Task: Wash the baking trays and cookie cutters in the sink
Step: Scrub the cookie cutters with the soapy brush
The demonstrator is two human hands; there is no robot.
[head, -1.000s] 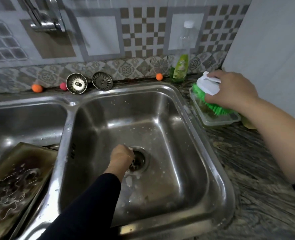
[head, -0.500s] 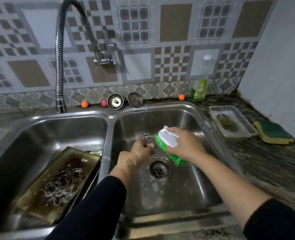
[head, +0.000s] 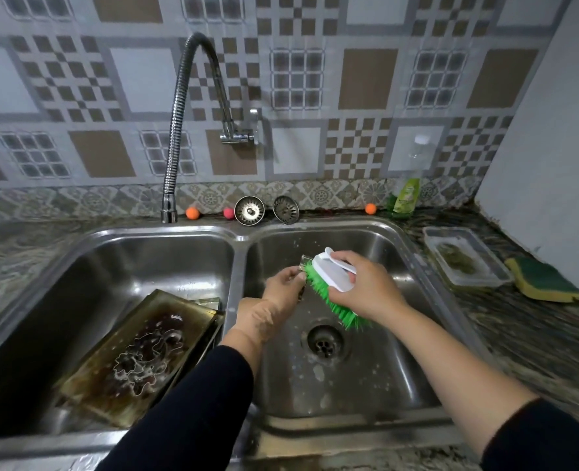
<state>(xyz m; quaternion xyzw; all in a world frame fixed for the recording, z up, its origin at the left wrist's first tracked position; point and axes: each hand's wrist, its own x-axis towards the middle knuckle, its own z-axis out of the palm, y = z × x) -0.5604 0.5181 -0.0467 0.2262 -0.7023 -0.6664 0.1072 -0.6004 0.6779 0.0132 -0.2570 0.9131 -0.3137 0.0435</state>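
Over the right sink basin (head: 393,368), my left hand (head: 274,304) pinches a small metal cookie cutter (head: 304,263), mostly hidden by my fingers and the brush. My right hand (head: 366,287) grips a white-handled scrub brush (head: 335,290) with green bristles pressed against the cutter. In the left basin (head: 138,256), stacked dirty baking trays (head: 138,351) lean tilted, with several soapy cookie cutters (head: 145,362) lying on the top tray.
A flexible metal faucet (head: 179,130) arches over the divider. Two sink strainers (head: 249,210), small orange and pink balls and a dish soap bottle (head: 405,195) line the back ledge. A clear plastic container (head: 465,260) and a yellow-green sponge (head: 543,280) sit on the right counter.
My right hand lifted the brush from the plastic container and carried it over the right basin. My left hand rose from the drain with the cutter; brush and cutter now meet.
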